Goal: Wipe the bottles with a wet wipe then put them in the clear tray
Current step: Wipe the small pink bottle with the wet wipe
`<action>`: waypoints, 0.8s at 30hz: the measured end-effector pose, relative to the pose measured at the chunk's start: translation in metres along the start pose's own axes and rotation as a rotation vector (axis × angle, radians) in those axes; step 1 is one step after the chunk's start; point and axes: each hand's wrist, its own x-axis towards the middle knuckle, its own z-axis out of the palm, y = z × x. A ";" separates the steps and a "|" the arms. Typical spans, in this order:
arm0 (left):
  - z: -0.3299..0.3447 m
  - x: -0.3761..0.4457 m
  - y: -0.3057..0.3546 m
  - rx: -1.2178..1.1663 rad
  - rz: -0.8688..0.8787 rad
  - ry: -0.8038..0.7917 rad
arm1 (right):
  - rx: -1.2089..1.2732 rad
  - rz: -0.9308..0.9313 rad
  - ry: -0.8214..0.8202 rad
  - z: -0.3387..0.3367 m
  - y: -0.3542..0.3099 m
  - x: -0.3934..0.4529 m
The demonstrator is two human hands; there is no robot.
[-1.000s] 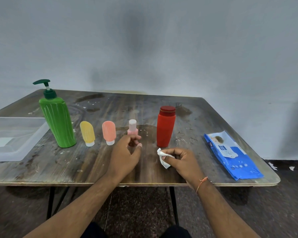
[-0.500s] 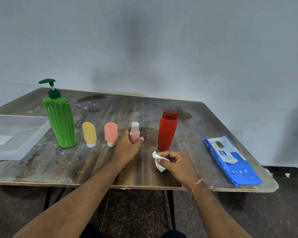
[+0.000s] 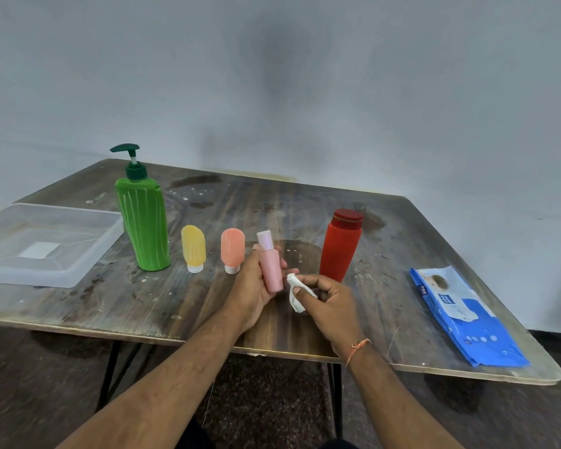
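My left hand (image 3: 251,286) grips a small pink bottle (image 3: 270,264) with a pale cap, lifted off the table and tilted slightly. Just to its right, my right hand (image 3: 329,303) pinches a crumpled white wet wipe (image 3: 294,294) close to the bottle's lower end. Standing in a row on the wooden table (image 3: 143,303) are a tall green pump bottle (image 3: 143,222), a yellow squeeze bottle (image 3: 193,247), an orange squeeze bottle (image 3: 232,249) and a red bottle (image 3: 340,244). The clear tray (image 3: 62,273) sits at the far left with nothing in it but a white label.
A blue pack of wet wipes (image 3: 463,315) lies near the table's right edge. A grey wall rises behind the table. Below the near table edge are dark floor and black table legs (image 3: 110,367).
My left hand closed on the pink bottle and lifted it off the table toward me. My right hand brought the wipe up beside it.
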 end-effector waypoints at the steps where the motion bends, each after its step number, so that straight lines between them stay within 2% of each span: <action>1: 0.000 -0.002 0.001 -0.051 -0.033 0.005 | -0.006 -0.009 0.012 0.004 0.001 0.002; 6: 0.001 -0.001 -0.001 -0.041 -0.073 -0.020 | -0.072 -0.055 0.046 0.017 0.000 0.006; 9: -0.001 0.001 -0.001 -0.069 -0.065 -0.018 | -0.223 -0.174 0.063 0.019 -0.001 0.005; 12: -0.003 0.002 0.000 -0.066 -0.060 -0.002 | -0.364 -0.305 -0.007 0.020 -0.004 0.001; 16: -0.001 0.001 0.000 -0.020 -0.048 0.003 | -0.417 -0.400 -0.071 0.024 -0.005 -0.005; 22: -0.002 -0.001 0.001 -0.009 -0.073 -0.016 | -0.421 -0.354 0.135 0.021 -0.006 -0.001; 24: -0.002 -0.003 0.001 -0.012 -0.080 -0.020 | -0.417 -0.355 0.135 0.021 -0.007 0.000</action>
